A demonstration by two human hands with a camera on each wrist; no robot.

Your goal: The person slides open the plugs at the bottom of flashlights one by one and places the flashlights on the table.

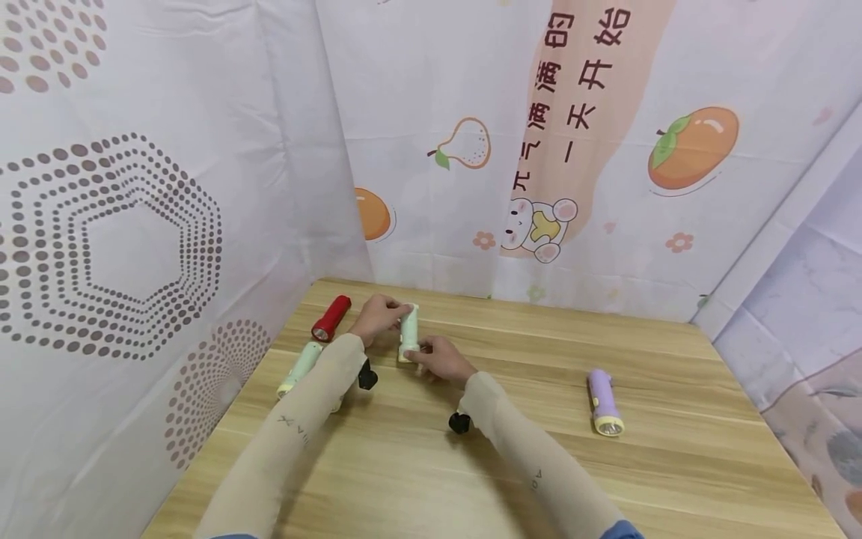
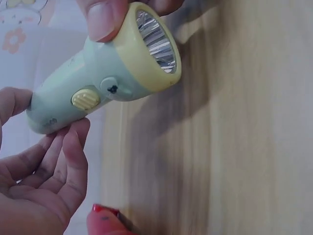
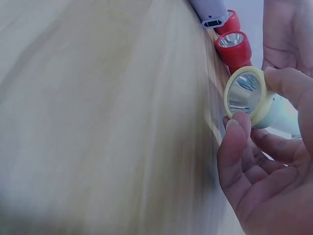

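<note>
A pale green flashlight (image 1: 409, 328) with a cream-yellow rim is held between both hands over the far left part of the table. My left hand (image 1: 378, 318) pinches its tail end between thumb and fingers. Around the head end, my right hand (image 1: 441, 359) grips the yellow rim with thumb and fingertips. In the left wrist view the flashlight (image 2: 93, 78) shows a ribbed yellow switch (image 2: 85, 99) and a silvery reflector. The right wrist view shows its lens (image 3: 244, 93) facing toward the camera, with the right hand (image 3: 274, 181) around the rim.
A red flashlight (image 1: 331, 319) and another pale green flashlight (image 1: 300, 370) lie at the left, beside the left forearm, which partly hides something pale. Farther right lies a purple flashlight (image 1: 604, 403). Printed curtains (image 1: 417, 239) border the wooden table (image 1: 539, 479).
</note>
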